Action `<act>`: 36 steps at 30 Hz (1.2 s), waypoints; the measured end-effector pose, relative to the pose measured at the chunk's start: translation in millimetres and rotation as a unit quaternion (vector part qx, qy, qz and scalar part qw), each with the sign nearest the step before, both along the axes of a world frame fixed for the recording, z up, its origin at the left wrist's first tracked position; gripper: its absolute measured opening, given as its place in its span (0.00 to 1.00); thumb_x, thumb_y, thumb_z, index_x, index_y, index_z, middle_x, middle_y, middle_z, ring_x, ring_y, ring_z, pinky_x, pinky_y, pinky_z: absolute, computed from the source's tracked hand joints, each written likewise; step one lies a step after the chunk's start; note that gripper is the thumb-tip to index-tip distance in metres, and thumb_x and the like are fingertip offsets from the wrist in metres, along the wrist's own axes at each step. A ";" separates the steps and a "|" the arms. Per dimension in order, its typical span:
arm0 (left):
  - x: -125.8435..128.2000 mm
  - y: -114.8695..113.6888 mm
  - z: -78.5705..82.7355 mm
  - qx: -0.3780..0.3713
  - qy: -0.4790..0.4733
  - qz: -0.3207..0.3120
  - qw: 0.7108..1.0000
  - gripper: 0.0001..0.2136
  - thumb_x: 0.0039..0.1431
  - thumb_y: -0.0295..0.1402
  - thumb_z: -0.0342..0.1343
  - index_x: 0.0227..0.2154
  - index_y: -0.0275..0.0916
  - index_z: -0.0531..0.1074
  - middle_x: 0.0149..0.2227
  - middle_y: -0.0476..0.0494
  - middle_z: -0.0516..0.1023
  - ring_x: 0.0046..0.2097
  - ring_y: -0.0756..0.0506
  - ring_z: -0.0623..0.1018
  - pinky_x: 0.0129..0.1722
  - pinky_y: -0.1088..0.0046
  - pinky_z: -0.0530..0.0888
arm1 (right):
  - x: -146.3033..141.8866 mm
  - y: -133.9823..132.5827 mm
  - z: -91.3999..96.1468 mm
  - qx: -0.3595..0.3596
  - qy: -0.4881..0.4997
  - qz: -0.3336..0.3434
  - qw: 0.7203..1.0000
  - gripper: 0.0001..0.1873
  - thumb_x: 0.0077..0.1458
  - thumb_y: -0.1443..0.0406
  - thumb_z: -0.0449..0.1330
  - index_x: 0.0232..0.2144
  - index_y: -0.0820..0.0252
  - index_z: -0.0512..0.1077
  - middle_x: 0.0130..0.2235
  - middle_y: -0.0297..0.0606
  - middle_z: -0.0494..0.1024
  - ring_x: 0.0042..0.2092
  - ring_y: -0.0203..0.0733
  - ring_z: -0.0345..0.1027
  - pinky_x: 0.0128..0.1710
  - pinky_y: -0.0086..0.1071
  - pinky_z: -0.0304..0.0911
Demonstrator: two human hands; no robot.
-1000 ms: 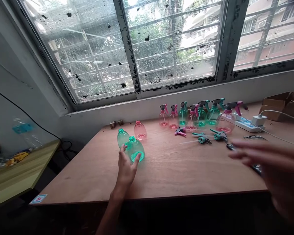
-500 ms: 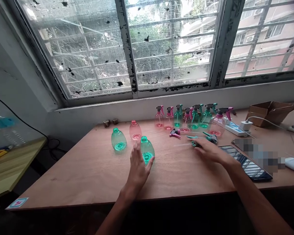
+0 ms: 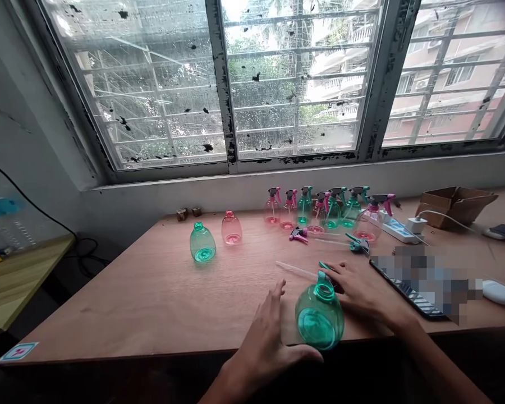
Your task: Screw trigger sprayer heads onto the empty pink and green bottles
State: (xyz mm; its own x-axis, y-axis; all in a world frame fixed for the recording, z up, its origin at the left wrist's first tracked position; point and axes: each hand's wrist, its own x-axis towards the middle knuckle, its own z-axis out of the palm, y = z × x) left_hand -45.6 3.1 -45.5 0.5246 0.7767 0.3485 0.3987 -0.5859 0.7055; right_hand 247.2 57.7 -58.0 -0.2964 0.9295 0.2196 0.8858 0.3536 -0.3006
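Note:
A clear green bottle (image 3: 320, 317) without a top tilts at the table's front edge, its open neck away from me. My left hand (image 3: 265, 331) is to its left with fingers spread and a gap between them and the bottle. Its thumb reaches along the bottle's lower edge; I cannot tell if it touches. Behind the neck, my right hand (image 3: 357, 289) curls round a green spray head, largely hidden, whose clear tube (image 3: 295, 269) points left. Further left stand another open green bottle (image 3: 202, 244) and an open pink bottle (image 3: 232, 229).
Several pink and green spray bottles (image 3: 332, 213) with heads fitted line the wall. Loose pink (image 3: 298, 235) and green (image 3: 357, 245) spray heads lie before them. To the right are a dark tablet (image 3: 404, 289), a power strip (image 3: 398, 229) and a cardboard box (image 3: 454, 207).
The nearest green bottle has moved right and toward me and now tilts. My left hand has followed it. My right hand has drawn closer to me with the spray head.

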 end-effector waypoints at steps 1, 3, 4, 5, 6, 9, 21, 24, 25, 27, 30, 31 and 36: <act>6.4 -1.6 1.0 -0.010 0.006 -0.008 1.000 0.57 0.43 0.44 0.79 0.72 0.44 0.50 0.72 0.25 0.58 0.70 0.23 0.63 0.67 0.37 0.63 | -6.5 -2.7 -3.6 0.006 0.003 -0.013 1.000 0.27 0.60 0.56 0.61 0.60 0.58 0.76 0.65 0.53 0.73 0.60 0.67 0.65 0.61 0.56 0.61; 18.9 -4.9 4.3 -0.024 0.011 -0.022 0.999 0.49 0.46 0.42 0.78 0.69 0.44 0.58 0.68 0.29 0.66 0.68 0.25 0.66 0.67 0.40 0.62 | -17.8 -4.7 -8.6 0.020 0.013 -0.039 0.999 0.24 0.60 0.61 0.61 0.57 0.59 0.76 0.62 0.56 0.75 0.58 0.68 0.66 0.58 0.58 0.62; 24.1 -6.5 6.1 -0.028 0.011 -0.029 0.999 0.45 0.48 0.41 0.77 0.66 0.44 0.62 0.65 0.32 0.71 0.67 0.27 0.69 0.68 0.41 0.62 | -22.1 -4.5 -9.6 0.030 0.021 -0.049 0.998 0.23 0.60 0.61 0.61 0.56 0.60 0.76 0.60 0.58 0.76 0.58 0.68 0.66 0.57 0.58 0.62; 28.0 -8.2 7.7 -0.032 0.007 -0.034 0.999 0.41 0.49 0.40 0.76 0.64 0.44 0.65 0.62 0.34 0.74 0.64 0.28 0.72 0.68 0.42 0.61 | -25.1 -4.0 -9.7 0.039 0.031 -0.057 0.997 0.20 0.60 0.61 0.61 0.53 0.60 0.77 0.57 0.58 0.77 0.57 0.68 0.67 0.56 0.57 0.62; 30.4 -9.6 9.1 -0.036 0.001 -0.038 0.999 0.38 0.49 0.39 0.76 0.62 0.43 0.67 0.59 0.36 0.77 0.63 0.29 0.73 0.69 0.43 0.61 | -27.0 -3.7 -9.0 0.047 0.043 -0.062 0.996 0.18 0.60 0.60 0.61 0.50 0.60 0.78 0.54 0.58 0.79 0.55 0.67 0.68 0.55 0.55 0.62; 27.3 -11.8 11.4 -0.050 -0.039 -0.031 0.998 0.36 0.47 0.35 0.76 0.58 0.42 0.68 0.57 0.37 0.77 0.61 0.31 0.74 0.68 0.48 0.63 | -27.0 -5.5 -6.0 0.060 0.090 -0.065 0.992 0.09 0.60 0.61 0.60 0.40 0.57 0.78 0.45 0.52 0.82 0.48 0.62 0.73 0.50 0.49 0.64; -34.3 13.8 17.7 -0.136 -0.280 0.213 0.926 0.21 0.71 0.50 0.46 0.55 0.41 0.66 0.53 0.39 0.74 0.58 0.37 0.73 0.56 0.60 0.69 | -29.6 -24.1 3.6 0.082 0.411 -0.116 0.901 0.24 0.60 0.45 0.63 0.47 0.55 0.70 0.36 0.39 0.78 0.28 0.46 0.71 0.30 0.39 0.66; -37.4 19.2 14.5 -0.163 -0.286 0.229 0.916 0.22 0.70 0.53 0.48 0.51 0.40 0.72 0.46 0.42 0.77 0.48 0.39 0.76 0.44 0.66 0.71 | -33.1 -32.2 4.7 0.063 0.495 -0.116 0.859 0.24 0.60 0.45 0.64 0.46 0.55 0.69 0.34 0.35 0.76 0.24 0.38 0.63 0.23 0.34 0.63; -37.5 20.8 13.2 -0.166 -0.289 0.228 0.915 0.23 0.69 0.54 0.50 0.51 0.40 0.73 0.46 0.42 0.77 0.48 0.39 0.76 0.43 0.67 0.71 | -34.2 -34.6 4.1 0.054 0.520 -0.116 0.845 0.23 0.61 0.45 0.63 0.46 0.55 0.69 0.35 0.36 0.76 0.24 0.37 0.62 0.22 0.33 0.62; -36.8 23.4 10.9 -0.164 -0.298 0.223 0.914 0.24 0.66 0.53 0.54 0.54 0.40 0.72 0.51 0.42 0.77 0.52 0.39 0.75 0.47 0.67 0.71 | -35.6 -38.6 2.1 0.027 0.561 -0.111 0.820 0.21 0.63 0.46 0.62 0.44 0.55 0.69 0.36 0.36 0.76 0.25 0.36 0.60 0.21 0.30 0.60; -35.5 24.4 8.9 -0.165 -0.311 0.218 0.910 0.28 0.64 0.51 0.59 0.60 0.41 0.67 0.57 0.40 0.75 0.58 0.38 0.73 0.54 0.66 0.70 | -35.3 -41.6 -0.8 -0.015 0.605 -0.102 0.790 0.20 0.63 0.46 0.61 0.41 0.55 0.69 0.34 0.34 0.73 0.26 0.35 0.58 0.18 0.26 0.55; -35.3 24.0 8.7 -0.167 -0.313 0.218 0.909 0.28 0.63 0.51 0.60 0.60 0.41 0.67 0.57 0.39 0.76 0.59 0.37 0.74 0.54 0.66 0.70 | -34.7 -41.9 -1.4 -0.024 0.615 -0.100 0.782 0.20 0.63 0.46 0.62 0.41 0.55 0.69 0.34 0.34 0.73 0.26 0.35 0.58 0.18 0.26 0.54; -35.4 20.1 12.6 -0.166 -0.308 0.209 0.913 0.24 0.65 0.50 0.59 0.56 0.41 0.69 0.57 0.40 0.77 0.59 0.37 0.75 0.56 0.64 0.70 | -32.2 -39.1 -3.7 -0.057 0.636 -0.094 0.764 0.21 0.60 0.45 0.65 0.38 0.54 0.68 0.34 0.34 0.72 0.27 0.35 0.58 0.17 0.24 0.53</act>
